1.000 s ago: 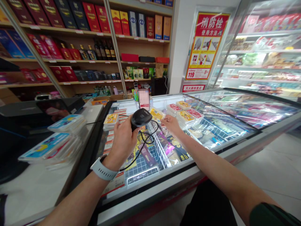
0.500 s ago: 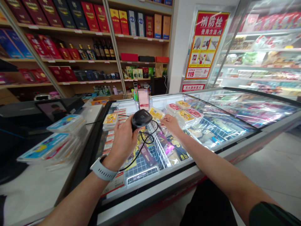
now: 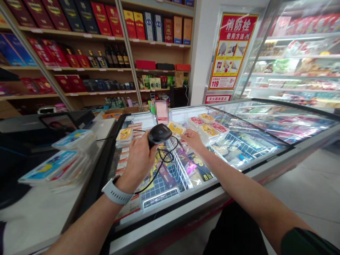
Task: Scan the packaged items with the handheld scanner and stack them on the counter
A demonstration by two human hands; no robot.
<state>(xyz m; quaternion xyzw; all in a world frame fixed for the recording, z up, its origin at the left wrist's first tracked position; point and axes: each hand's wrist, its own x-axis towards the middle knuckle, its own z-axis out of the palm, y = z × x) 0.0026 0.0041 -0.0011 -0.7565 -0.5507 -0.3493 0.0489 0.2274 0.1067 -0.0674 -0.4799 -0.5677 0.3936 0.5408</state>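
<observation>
My left hand point(image 3: 142, 154) is wrapped round a black handheld barcode scanner point(image 3: 160, 134), its head pointing away to the right. A black cable point(image 3: 174, 150) loops below it over the glass. Between the fingertips of my right hand point(image 3: 193, 139) is the edge of a flat, clear pack with a yellow label point(image 3: 175, 128), just beyond the scanner's head. Right of that hand, stacked packs with yellow and red labels point(image 3: 211, 130) rest on the freezer's glass top. A smaller stack of yellow-labelled packs point(image 3: 124, 136) lies left of the scanner.
Under my arms is a chest freezer point(image 3: 212, 191) with wire baskets of packaged goods inside. On the counter point(image 3: 39, 212) at left stand stacks of blue-labelled packs point(image 3: 51, 164) beside a dark screen device point(image 3: 60, 122). Shelves of boxes and bottles point(image 3: 106, 65) line the back.
Almost nothing differs. My view has shifted very slightly; both hands keep their hold on the scanner and the yellow-labelled pack.
</observation>
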